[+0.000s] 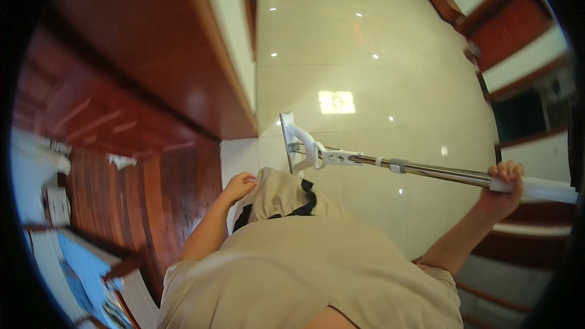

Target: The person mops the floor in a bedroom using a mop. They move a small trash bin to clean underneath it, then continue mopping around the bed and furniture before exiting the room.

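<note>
My right hand (507,181) is wrapped round the white upper handle of a squeeze mop (451,172), out at the right. The mop's steel pole runs left across the view to a white plastic lever bracket (332,157). At its end is a narrow, flat head (286,137), near the wall corner and in front of my knee. The sponge itself is hard to make out. My left hand (239,187) hangs beside my beige trouser leg (274,192), fingers loosely bent and apart, holding nothing.
Glossy cream floor tiles (390,91) stretch ahead, reflecting lights. A reddish-brown wooden door (152,36) stands at the left, with a dark wooden floor (134,195) past the pale threshold (239,161). Wooden furniture (515,21) lines the far right.
</note>
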### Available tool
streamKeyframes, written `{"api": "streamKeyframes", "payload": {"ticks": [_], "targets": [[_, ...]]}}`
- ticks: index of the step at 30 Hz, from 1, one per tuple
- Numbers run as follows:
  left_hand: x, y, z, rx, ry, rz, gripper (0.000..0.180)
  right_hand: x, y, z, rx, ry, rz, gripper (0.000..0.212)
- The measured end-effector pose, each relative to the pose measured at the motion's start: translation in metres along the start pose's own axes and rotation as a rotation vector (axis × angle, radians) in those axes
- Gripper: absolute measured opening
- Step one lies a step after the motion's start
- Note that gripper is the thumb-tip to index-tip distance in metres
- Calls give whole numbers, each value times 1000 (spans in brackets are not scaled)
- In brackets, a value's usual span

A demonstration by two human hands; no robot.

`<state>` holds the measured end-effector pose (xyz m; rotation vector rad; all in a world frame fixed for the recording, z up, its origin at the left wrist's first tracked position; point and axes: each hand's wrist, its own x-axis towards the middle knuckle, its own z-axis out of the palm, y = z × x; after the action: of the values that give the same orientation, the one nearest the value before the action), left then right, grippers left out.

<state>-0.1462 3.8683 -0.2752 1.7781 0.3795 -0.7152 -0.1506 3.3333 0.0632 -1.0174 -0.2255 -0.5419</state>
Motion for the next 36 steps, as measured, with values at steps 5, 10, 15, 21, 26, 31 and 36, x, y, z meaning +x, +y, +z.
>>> {"api": "streamKeyframes", "payload": {"ticks": [5, 10, 15, 21, 26, 31, 36], "targets": [[88, -30, -97, 246, -59, -60, 29, -61, 79, -16, -273, 282, -108, 17], [240, -19, -176, 317, -105, -52, 27, -96, 161, -6, -578, 566, -204, 15], [403, 63, -177, 486, -211, -68, 25, -122, 223, 31, -911, 837, -381, 13], [572, 192, -89, 630, -488, 378, 32, -177, 286, 48, -1119, 1121, -665, 12], [619, 237, -13, 664, -579, 421, 35, -167, 317, 21, -1112, 1241, -722, 13], [643, 214, 1, 979, -649, 297, 42, -131, 326, -43, -1298, 1427, -386, 7], [670, 271, -29, 947, -561, 164, 42, -62, 313, -62, -1213, 1580, -354, 6]]}}
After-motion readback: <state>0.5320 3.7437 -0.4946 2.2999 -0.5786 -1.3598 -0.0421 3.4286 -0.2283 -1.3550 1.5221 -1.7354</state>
